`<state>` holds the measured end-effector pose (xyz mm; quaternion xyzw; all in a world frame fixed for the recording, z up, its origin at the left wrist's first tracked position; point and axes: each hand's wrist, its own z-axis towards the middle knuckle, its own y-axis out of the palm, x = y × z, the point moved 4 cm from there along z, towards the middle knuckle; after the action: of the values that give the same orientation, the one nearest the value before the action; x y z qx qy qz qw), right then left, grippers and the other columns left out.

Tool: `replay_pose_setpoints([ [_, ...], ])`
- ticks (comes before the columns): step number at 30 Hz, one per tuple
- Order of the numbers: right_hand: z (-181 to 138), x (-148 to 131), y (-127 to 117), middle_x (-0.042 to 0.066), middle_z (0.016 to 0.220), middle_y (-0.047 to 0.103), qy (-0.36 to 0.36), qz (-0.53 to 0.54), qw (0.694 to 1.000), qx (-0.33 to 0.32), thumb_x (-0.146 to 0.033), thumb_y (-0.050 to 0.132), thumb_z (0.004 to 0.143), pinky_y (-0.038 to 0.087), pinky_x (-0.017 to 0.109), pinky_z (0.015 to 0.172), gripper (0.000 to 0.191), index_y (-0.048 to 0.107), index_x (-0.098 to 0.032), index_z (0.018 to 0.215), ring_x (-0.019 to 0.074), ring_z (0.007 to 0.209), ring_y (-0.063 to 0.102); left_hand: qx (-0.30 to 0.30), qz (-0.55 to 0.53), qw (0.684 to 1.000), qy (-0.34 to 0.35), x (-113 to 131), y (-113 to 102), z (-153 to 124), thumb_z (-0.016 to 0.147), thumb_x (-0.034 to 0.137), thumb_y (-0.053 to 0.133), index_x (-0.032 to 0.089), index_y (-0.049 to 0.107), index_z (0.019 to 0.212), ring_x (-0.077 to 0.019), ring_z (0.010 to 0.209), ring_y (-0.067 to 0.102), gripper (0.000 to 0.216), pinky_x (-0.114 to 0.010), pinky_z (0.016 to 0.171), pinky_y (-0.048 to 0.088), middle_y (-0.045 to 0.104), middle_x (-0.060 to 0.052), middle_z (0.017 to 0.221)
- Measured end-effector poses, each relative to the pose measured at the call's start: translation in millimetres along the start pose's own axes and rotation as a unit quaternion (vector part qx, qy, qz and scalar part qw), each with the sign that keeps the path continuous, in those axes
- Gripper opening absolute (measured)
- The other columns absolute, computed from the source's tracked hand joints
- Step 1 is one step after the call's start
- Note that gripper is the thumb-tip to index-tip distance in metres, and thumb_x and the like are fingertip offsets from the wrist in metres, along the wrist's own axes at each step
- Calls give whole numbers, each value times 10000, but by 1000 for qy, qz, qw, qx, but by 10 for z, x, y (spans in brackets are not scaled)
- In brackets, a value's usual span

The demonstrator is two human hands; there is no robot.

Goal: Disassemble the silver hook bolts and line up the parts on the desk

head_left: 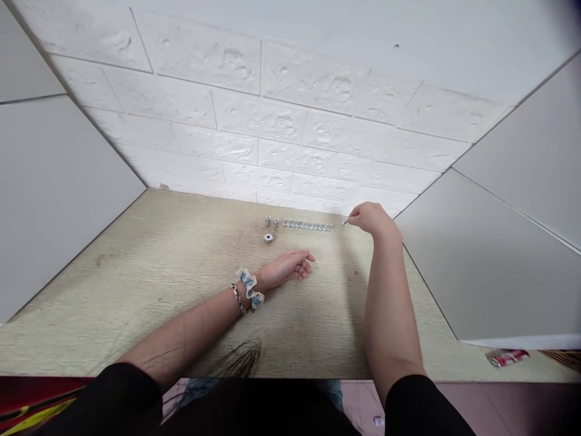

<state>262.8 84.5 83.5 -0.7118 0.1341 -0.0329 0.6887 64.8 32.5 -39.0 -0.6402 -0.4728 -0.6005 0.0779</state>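
Note:
My right hand point(373, 219) pinches a small silver screw point(344, 223) between thumb and fingertips, at the back right of the wooden tabletop. Just left of it, a straight row of several small silver screws point(307, 225) runs along the table, close to the wall. At the row's left end are two thicker threaded metal pieces point(276, 223). A round metal piece with a dark centre hole point(269, 238) lies in front of these. My left hand point(290, 267) rests on its side on the wood, in front of the row, fingers loosely curled and apart, holding nothing.
White brick-patterned wall point(281, 127) closes off the back. Grey panels stand at the left point(68, 188) and right point(494, 260) of the wooden tabletop point(172, 254). A red can-like object point(508, 357) lies at the front right. Brown specks dot the wood near the metal pieces.

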Motion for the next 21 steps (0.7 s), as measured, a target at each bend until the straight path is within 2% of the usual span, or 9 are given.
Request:
replay_pose_setpoints([
  [3,216,169,286,82,901,694,6,-18,999,-40,-169,578,680,425,232,640,204,720,-161,827,176,833,612,15,-38,999,-23,13,-32,1,849,282,496,124,577,867,-60,549,526,179,-181,553,393,585,-13,656],
  [7,354,223,520,74,918,704,-17,-11,999,-45,-175,582,691,423,206,672,213,727,-158,847,163,859,620,41,-66,996,-37,37,-58,4,863,219,456,122,574,828,-53,523,518,157,-166,519,389,569,-5,625],
  [15,442,127,626,83,902,707,-62,-9,998,-21,-195,572,721,417,212,700,211,727,-155,858,167,858,616,45,-64,996,-39,28,-57,10,847,228,503,119,583,844,-56,523,526,135,-160,509,407,576,-11,635],
  [21,440,63,650,75,938,703,-67,1,997,-24,-179,566,737,423,211,755,213,724,-159,879,165,893,614,47,-58,996,-41,32,-50,8,852,221,485,122,583,833,-55,522,525,142,-163,510,400,575,-9,630],
])
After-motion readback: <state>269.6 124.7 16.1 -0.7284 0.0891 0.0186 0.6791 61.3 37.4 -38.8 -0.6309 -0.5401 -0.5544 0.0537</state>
